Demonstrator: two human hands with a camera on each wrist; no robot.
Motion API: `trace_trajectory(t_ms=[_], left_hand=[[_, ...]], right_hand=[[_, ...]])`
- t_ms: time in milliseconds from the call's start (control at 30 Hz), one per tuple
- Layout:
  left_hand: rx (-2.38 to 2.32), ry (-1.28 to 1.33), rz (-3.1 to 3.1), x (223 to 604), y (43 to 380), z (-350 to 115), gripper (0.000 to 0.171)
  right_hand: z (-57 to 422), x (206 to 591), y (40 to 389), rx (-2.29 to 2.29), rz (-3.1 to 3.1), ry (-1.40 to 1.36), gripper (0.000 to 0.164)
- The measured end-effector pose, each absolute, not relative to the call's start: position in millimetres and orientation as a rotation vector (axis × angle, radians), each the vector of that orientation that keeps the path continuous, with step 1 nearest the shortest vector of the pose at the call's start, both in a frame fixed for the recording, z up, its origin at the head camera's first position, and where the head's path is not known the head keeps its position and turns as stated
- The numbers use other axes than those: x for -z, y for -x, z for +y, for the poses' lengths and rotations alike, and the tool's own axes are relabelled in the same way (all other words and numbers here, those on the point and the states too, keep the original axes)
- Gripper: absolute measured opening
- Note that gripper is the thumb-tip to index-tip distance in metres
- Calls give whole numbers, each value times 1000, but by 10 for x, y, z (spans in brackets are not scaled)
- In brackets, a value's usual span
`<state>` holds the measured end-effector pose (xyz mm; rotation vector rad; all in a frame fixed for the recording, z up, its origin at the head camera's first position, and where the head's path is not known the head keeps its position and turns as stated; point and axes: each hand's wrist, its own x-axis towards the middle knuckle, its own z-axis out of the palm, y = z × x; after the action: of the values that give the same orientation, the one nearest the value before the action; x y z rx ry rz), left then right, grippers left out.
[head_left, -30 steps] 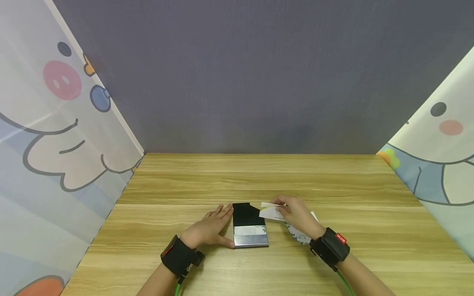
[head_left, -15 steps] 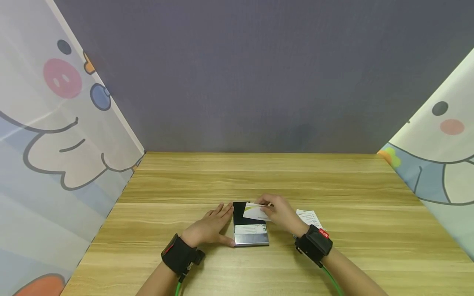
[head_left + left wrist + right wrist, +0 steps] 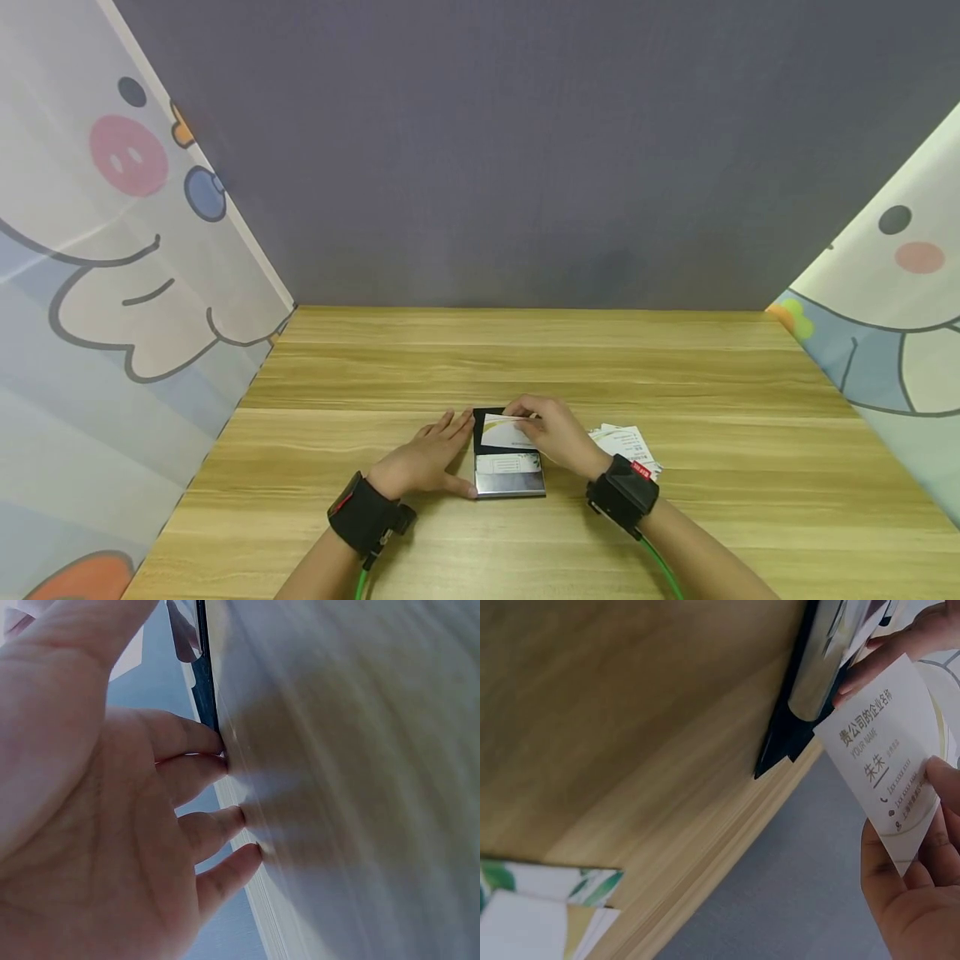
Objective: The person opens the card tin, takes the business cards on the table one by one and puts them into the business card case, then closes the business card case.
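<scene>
A card case [image 3: 510, 485] lies unfolded on the table, black inside with a silver metal front. A leaf-printed business card [image 3: 498, 464] sits in its pocket. My right hand [image 3: 557, 435] pinches another white business card [image 3: 504, 432] with a yellow curve, over the black part of the case. Printed text shows on this held card [image 3: 889, 761] in the right wrist view. My left hand [image 3: 427, 463] rests on the table with fingers spread, thumb and index fingertips right at the case's left edge. In the left wrist view, the left fingertips [image 3: 251, 855] touch the wood.
Several loose business cards [image 3: 626, 443] lie in a pile right of the case, partly behind the right wrist. A wooden table [image 3: 375, 358] ends at a grey panel [image 3: 525, 167] at the back. Cartoon-printed curtains [image 3: 90, 250] stand at both sides.
My right hand has moved left from beside the card pile, carrying the pinched business card over the black part of the case. More of the pile shows. The left hand stays put.
</scene>
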<state>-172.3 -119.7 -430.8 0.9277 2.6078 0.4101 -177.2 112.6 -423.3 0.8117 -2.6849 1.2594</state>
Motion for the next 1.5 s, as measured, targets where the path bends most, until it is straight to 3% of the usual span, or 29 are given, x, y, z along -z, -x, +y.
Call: trace_trajectory(t_ms=[1500], left_hand=[[-406, -924, 2611, 4292, 1718, -1186, 100]], right_hand=[[1042, 4334, 1744, -1201, -2856, -940, 25]])
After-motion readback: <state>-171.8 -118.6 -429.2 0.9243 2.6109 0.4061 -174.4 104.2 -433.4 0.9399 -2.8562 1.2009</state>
